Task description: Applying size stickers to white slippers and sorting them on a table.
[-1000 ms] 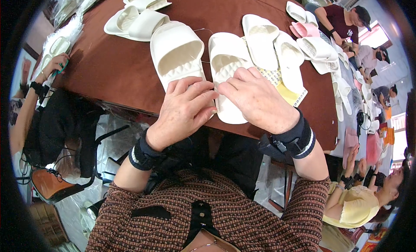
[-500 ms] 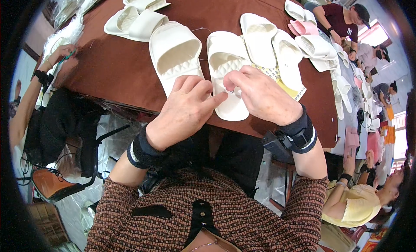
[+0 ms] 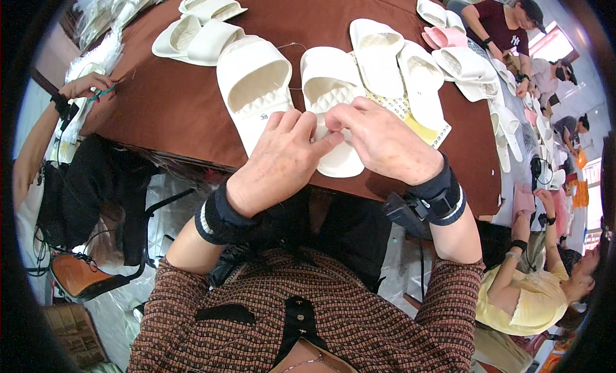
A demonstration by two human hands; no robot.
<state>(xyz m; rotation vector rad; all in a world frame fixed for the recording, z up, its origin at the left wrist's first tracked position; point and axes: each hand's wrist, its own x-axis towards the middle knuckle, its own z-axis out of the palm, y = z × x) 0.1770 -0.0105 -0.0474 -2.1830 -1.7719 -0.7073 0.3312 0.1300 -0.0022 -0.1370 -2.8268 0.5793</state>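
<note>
Two white slippers lie side by side in front of me, a left slipper and a right slipper. My left hand is closed with curled fingers, overlapping the inner edges of both slippers. Its thumb reaches onto the insole of the right slipper. There my right hand is closed in a pinch, its fingertips meeting the left thumb. Whatever lies between the fingertips is too small or hidden to make out. A small dark printed mark shows on the left slipper's insole.
More white slippers rest on the brown-covered table, some over a yellow label sheet. A thin thread curls between the near slippers. Co-workers work along the right side; another person's hand is at far left, beside clear plastic bags.
My left hand has shifted slightly right, uncovering the mark on the left slipper. The fingertips of both hands have come closer together. The co-worker's hand at far left has moved slightly.
</note>
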